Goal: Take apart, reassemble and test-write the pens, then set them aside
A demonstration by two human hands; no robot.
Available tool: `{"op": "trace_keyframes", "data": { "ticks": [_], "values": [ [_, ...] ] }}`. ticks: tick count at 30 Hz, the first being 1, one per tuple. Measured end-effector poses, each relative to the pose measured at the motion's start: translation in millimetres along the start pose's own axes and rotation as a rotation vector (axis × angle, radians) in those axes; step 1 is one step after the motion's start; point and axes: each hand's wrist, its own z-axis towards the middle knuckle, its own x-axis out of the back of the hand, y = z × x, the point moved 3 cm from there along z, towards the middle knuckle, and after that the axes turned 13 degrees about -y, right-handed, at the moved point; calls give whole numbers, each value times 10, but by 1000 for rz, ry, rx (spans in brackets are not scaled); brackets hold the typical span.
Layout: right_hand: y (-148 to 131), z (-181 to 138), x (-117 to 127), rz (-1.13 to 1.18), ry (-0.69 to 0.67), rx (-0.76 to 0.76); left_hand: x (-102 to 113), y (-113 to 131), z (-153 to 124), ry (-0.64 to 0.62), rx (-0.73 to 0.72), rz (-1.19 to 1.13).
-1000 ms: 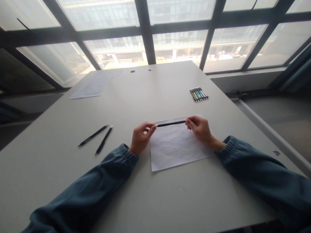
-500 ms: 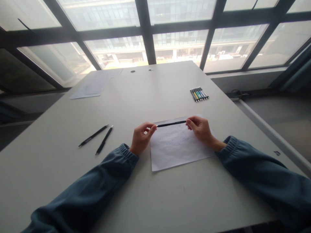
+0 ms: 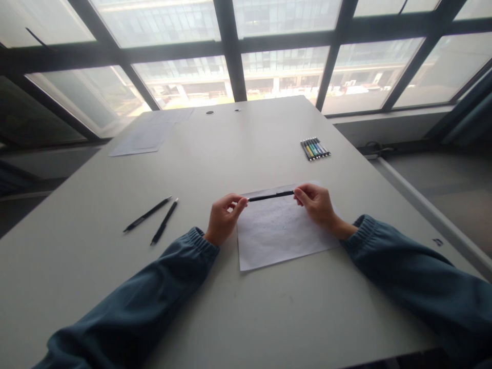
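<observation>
I hold a black pencil (image 3: 270, 196) level between both hands, just above the far edge of a white sheet of paper (image 3: 280, 233) with a faint drawing on it. My left hand (image 3: 223, 217) pinches the pencil's left end with thumb and fingertips. My right hand (image 3: 317, 204) pinches its right end, fingers curled. Both wrists rest near the sheet, on the grey table (image 3: 215, 154).
Two black pens (image 3: 151, 219) lie side by side on the table to the left. A row of several coloured pens (image 3: 314, 148) lies far right. More paper sheets (image 3: 148, 134) lie at the far left corner. Large windows stand behind the table; its right edge runs close by.
</observation>
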Motion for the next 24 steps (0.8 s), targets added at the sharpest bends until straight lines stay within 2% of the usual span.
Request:
{"op": "trace_keyframes", "data": {
  "ticks": [24],
  "values": [
    [29, 1, -2, -9, -25, -19, -4, 13, -8, -11, 15, -2]
  ]
}}
